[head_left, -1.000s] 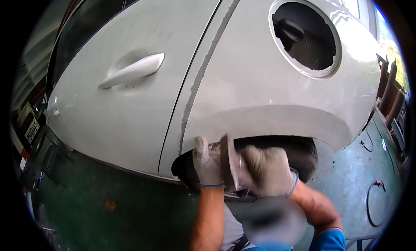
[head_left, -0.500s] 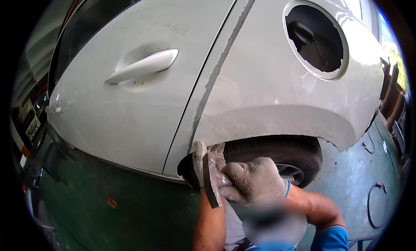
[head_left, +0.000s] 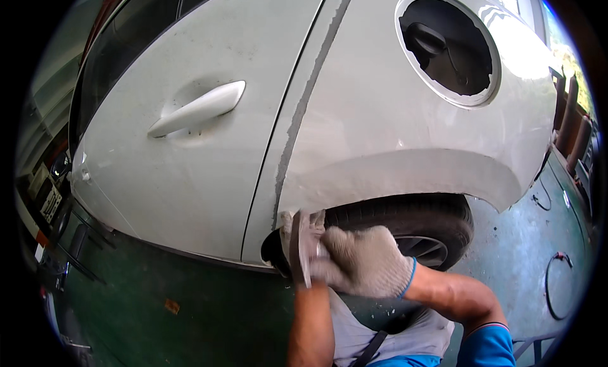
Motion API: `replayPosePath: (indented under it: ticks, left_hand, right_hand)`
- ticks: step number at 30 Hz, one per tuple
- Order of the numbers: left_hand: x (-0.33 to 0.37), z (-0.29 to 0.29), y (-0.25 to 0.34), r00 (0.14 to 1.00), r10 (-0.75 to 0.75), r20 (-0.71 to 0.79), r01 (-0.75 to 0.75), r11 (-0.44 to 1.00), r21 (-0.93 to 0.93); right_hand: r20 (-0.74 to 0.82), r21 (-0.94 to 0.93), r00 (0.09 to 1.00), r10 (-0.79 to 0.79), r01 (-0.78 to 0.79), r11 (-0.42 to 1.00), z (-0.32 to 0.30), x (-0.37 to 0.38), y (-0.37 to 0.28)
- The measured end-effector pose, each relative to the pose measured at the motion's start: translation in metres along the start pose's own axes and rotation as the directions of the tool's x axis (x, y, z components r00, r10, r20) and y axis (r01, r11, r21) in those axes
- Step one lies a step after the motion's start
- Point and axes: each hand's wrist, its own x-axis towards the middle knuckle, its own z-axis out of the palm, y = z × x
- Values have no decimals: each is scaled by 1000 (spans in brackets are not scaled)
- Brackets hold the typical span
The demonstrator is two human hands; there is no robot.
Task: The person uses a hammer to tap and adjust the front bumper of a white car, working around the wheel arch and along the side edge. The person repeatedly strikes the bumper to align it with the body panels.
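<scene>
A white car's rear side panel (head_left: 361,132) has a ragged grey strip along its front edge. My right hand (head_left: 373,259), in a knitted work glove, is closed round the handle of a hammer with a long, narrow metal head (head_left: 296,248). That head is blurred and lies across my left hand (head_left: 318,218). The left hand, gloved too, is raised to the panel's lower corner at the front of the wheel arch; its fingers are largely hidden behind the hammer. Just right of both hands sits the tire (head_left: 405,221).
Left of the panel is the car's door with a white handle (head_left: 197,110). A round opening (head_left: 449,47) with a jagged inner edge lies higher up. On the green floor are an orange-brown scrap (head_left: 171,306) and a black cable (head_left: 548,284). Dark stands (head_left: 77,246) are at the left.
The hammer head has shifted slightly left and up, standing more upright over the left hand. The right hand has risen a little. The car appears shifted somewhat left as the view moved.
</scene>
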Motion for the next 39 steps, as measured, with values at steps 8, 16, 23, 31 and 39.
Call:
replayPosePath:
  ticks: [8, 16, 23, 31, 39]
  left_hand:
    - [-3, 4, 19, 967, -253, 34, 255, 965, -62]
    - [17, -29, 2, 952, -228, 206, 254, 961, -109]
    - [29, -50, -4, 892, -159, 423, 228, 966, -118]
    - [25, -50, -3, 901, -228, 369, 271, 960, -67]
    - [-4, 24, -16, 951, -54, 303, 134, 959, -250]
  right_hand:
    - [54, 54, 999, 9, -12, 998, 5, -10, 18]
    - [35, 67, 999, -24, 22, 998, 1, -11, 20]
    - [166, 173, 968, 186, -215, 961, -1, -4, 27]
    - [228, 340, 959, 170, -242, 909, 4, -8, 42]
    - [301, 223, 924, 234, -307, 925, 4, -75, 20]
